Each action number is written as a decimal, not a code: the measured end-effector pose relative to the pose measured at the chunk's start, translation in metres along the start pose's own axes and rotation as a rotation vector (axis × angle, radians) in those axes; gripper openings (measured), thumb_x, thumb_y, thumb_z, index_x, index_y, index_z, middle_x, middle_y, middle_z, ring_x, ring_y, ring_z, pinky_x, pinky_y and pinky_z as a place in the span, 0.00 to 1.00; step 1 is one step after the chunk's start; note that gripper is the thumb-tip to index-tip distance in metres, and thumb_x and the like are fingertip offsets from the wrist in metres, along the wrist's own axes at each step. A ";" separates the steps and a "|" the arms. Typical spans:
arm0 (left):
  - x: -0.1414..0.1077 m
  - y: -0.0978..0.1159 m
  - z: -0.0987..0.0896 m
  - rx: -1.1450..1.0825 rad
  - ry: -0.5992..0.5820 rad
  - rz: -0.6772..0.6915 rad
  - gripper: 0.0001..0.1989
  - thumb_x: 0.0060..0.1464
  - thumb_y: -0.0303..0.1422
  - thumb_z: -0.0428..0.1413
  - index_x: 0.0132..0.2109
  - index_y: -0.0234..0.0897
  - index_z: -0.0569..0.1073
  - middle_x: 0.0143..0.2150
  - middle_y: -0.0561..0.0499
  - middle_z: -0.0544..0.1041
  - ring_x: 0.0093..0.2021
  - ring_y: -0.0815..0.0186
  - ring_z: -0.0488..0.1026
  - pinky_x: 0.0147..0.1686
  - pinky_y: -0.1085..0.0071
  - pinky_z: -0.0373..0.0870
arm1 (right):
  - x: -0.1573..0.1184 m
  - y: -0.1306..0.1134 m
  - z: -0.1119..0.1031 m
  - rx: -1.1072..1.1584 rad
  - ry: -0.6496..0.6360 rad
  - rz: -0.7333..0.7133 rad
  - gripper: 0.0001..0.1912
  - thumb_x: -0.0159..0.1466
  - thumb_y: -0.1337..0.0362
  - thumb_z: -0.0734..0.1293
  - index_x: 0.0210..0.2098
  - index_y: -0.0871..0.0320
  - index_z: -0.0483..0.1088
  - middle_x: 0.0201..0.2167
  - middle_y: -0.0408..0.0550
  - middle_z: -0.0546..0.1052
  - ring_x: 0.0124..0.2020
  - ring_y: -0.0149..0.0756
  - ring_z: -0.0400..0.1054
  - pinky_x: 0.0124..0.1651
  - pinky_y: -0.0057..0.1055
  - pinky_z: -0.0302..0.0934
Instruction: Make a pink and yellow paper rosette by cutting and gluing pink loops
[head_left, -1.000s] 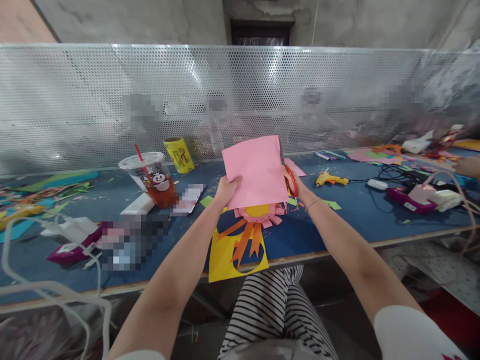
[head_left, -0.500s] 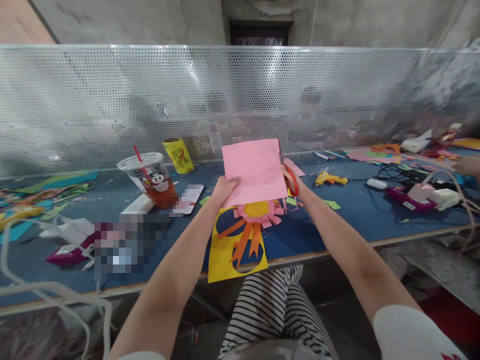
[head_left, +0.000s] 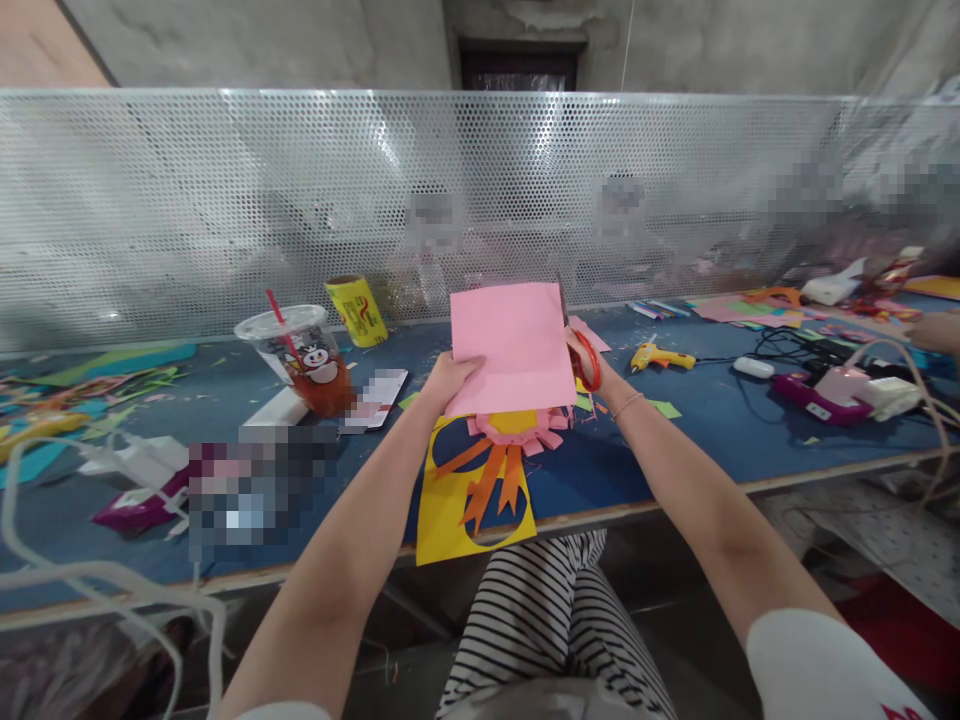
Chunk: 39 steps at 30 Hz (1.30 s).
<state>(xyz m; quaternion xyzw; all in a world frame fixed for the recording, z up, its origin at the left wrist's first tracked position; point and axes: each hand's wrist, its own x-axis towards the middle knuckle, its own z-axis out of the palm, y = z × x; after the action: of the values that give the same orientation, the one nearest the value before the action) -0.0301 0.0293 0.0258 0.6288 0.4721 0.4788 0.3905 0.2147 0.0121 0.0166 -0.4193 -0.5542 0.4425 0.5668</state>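
The screen (head_left: 360, 180) stands behind the blue desk (head_left: 585, 485). A yellow sheet (head_left: 442, 525) with round holes cut in it lies at the front of the desk, its near corner jutting past the edge. The pink sheet (head_left: 517, 345) is held up over the desk, covering the top of a rosette (head_left: 517, 428), pink around a yellow middle, whose orange tails lie across the yellow sheet. A lidded cup (head_left: 322, 365) with a red straw stands to the left, with a yellow tube (head_left: 360, 312) just behind it. To the right, well apart from the pink sheet, is a yellow glue gun (head_left: 664, 357). The left hand (head_left: 456, 378) pinches the pink sheet near its lower left corner, thumb in front. The right hand (head_left: 577, 358), partly hidden, is closed around the red-handled scissors (head_left: 595, 365); their blades are at the sheet's right edge, though how far apart they stand is hard to tell.
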 end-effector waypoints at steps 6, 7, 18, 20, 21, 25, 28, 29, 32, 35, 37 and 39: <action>-0.008 0.008 0.006 0.041 0.027 0.032 0.22 0.36 0.44 0.60 0.34 0.27 0.75 0.29 0.47 0.75 0.26 0.68 0.67 0.26 0.73 0.62 | 0.000 -0.001 0.003 0.180 -0.049 -0.080 0.22 0.56 0.45 0.59 0.38 0.56 0.68 0.26 0.43 0.74 0.31 0.36 0.69 0.34 0.33 0.63; -0.008 0.009 0.007 0.044 0.030 0.034 0.22 0.36 0.43 0.60 0.34 0.27 0.75 0.28 0.47 0.75 0.25 0.68 0.66 0.25 0.73 0.62 | -0.001 -0.002 0.004 0.187 -0.052 -0.069 0.22 0.56 0.46 0.59 0.38 0.56 0.68 0.27 0.44 0.75 0.33 0.37 0.69 0.35 0.34 0.64; -0.011 0.006 0.015 0.024 0.000 0.038 0.20 0.38 0.42 0.60 0.34 0.27 0.74 0.29 0.47 0.74 0.25 0.69 0.66 0.25 0.73 0.63 | -0.012 -0.015 0.012 0.203 -0.042 -0.082 0.23 0.58 0.48 0.56 0.44 0.57 0.66 0.38 0.48 0.75 0.44 0.40 0.67 0.48 0.39 0.62; -0.012 0.006 0.014 0.023 -0.003 0.033 0.20 0.38 0.42 0.59 0.34 0.27 0.74 0.29 0.47 0.74 0.25 0.69 0.66 0.25 0.73 0.63 | -0.013 -0.016 0.011 0.162 -0.020 -0.117 0.22 0.59 0.49 0.55 0.42 0.58 0.67 0.39 0.50 0.75 0.45 0.39 0.66 0.49 0.38 0.61; -0.012 0.007 0.014 0.024 -0.002 0.029 0.20 0.38 0.42 0.59 0.34 0.27 0.74 0.29 0.47 0.74 0.25 0.69 0.66 0.25 0.73 0.63 | -0.013 -0.016 0.011 0.130 0.001 -0.138 0.21 0.59 0.50 0.55 0.41 0.58 0.67 0.40 0.50 0.75 0.46 0.39 0.66 0.50 0.38 0.61; -0.012 0.008 0.014 0.033 0.007 0.023 0.20 0.38 0.42 0.59 0.33 0.28 0.74 0.29 0.47 0.74 0.25 0.69 0.66 0.25 0.73 0.62 | -0.014 -0.016 0.008 0.037 0.074 -0.153 0.20 0.60 0.50 0.54 0.38 0.58 0.68 0.37 0.51 0.75 0.44 0.40 0.66 0.47 0.38 0.62; -0.013 0.009 0.015 0.040 0.008 0.012 0.19 0.38 0.42 0.59 0.32 0.28 0.73 0.29 0.47 0.74 0.25 0.69 0.65 0.24 0.73 0.62 | -0.012 -0.014 0.007 -0.011 0.108 -0.170 0.21 0.60 0.49 0.55 0.37 0.59 0.68 0.35 0.51 0.75 0.40 0.39 0.67 0.46 0.38 0.62; -0.013 0.009 0.015 0.039 0.008 0.006 0.18 0.38 0.42 0.60 0.32 0.28 0.73 0.29 0.47 0.74 0.25 0.69 0.65 0.24 0.73 0.62 | -0.011 -0.013 0.007 -0.037 0.123 -0.183 0.21 0.60 0.49 0.55 0.36 0.59 0.68 0.35 0.50 0.75 0.39 0.39 0.67 0.46 0.38 0.62; -0.013 0.010 0.016 0.020 0.007 -0.003 0.18 0.38 0.41 0.60 0.32 0.29 0.73 0.29 0.47 0.74 0.25 0.69 0.66 0.25 0.73 0.62 | -0.008 -0.013 0.007 -0.085 0.148 -0.206 0.22 0.59 0.48 0.55 0.36 0.59 0.68 0.35 0.50 0.75 0.39 0.38 0.67 0.47 0.37 0.61; -0.013 0.011 0.015 0.019 0.017 -0.002 0.18 0.37 0.40 0.60 0.31 0.29 0.73 0.29 0.47 0.74 0.25 0.68 0.66 0.25 0.73 0.61 | -0.007 -0.014 0.009 -0.078 0.121 -0.179 0.23 0.60 0.48 0.54 0.39 0.58 0.68 0.35 0.49 0.75 0.40 0.38 0.67 0.46 0.36 0.62; -0.012 0.010 0.014 0.030 0.020 -0.003 0.17 0.37 0.40 0.60 0.31 0.29 0.73 0.29 0.47 0.74 0.25 0.68 0.66 0.25 0.73 0.61 | -0.009 -0.014 0.010 -0.033 0.074 -0.162 0.23 0.61 0.48 0.53 0.40 0.59 0.67 0.34 0.48 0.75 0.40 0.38 0.67 0.45 0.35 0.62; -0.011 0.009 0.013 0.040 0.002 -0.001 0.18 0.37 0.40 0.60 0.32 0.28 0.74 0.30 0.47 0.75 0.26 0.68 0.66 0.26 0.73 0.62 | -0.010 -0.015 0.009 0.045 0.012 -0.166 0.23 0.61 0.49 0.52 0.41 0.59 0.67 0.33 0.47 0.75 0.39 0.37 0.67 0.43 0.35 0.62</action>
<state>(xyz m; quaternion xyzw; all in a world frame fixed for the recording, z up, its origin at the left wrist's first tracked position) -0.0165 0.0158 0.0285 0.6357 0.4823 0.4698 0.3775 0.2061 -0.0018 0.0286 -0.3617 -0.5737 0.4036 0.6142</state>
